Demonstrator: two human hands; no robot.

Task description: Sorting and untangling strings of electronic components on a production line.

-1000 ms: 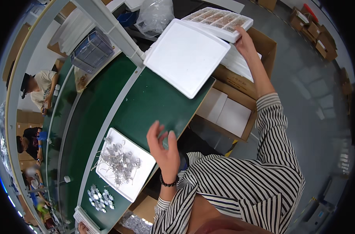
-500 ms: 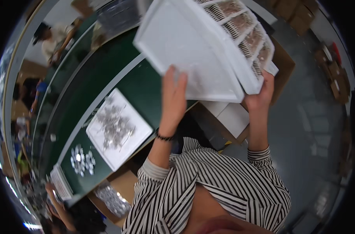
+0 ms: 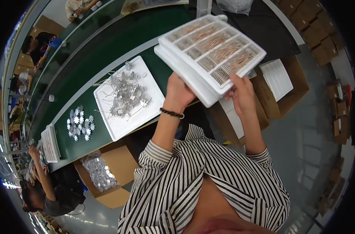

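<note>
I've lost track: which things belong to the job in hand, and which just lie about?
Apparently in use:
divided tray, in right hand
white tray beneath, in left hand

Apparently lying about:
tray with metal parts
silver stars
box of shiny pieces
plastic bag

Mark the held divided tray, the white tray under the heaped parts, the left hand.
Held divided tray (image 3: 190, 60): head view, near-left rim.
White tray (image 3: 121, 126): head view, bare surface near lower corner.
Left hand (image 3: 179, 93): head view, middle of the hand.

Bright indoor light — pale glare on floor — bent edges, black corners.
</note>
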